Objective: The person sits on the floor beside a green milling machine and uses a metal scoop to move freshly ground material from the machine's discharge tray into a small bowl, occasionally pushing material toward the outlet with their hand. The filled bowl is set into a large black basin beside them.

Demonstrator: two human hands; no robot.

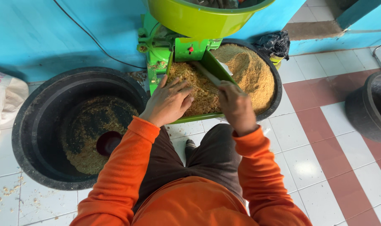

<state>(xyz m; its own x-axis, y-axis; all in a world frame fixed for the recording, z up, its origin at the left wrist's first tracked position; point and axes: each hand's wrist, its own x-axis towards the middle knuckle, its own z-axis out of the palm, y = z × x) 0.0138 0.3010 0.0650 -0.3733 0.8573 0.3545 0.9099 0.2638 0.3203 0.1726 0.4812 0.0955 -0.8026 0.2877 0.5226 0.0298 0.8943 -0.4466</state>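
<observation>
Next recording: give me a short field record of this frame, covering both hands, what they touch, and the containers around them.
left hand: flat, fingers spread on the yellow-brown meal
right hand: closed around a thin stick
tray: green, holds the meal, under the green machine
hopper: lime-green bowl on top
right tub: black, heaped with finer meal
left tub: black, thin scatter of meal, dark red bowl
floor: white and red tiles
</observation>
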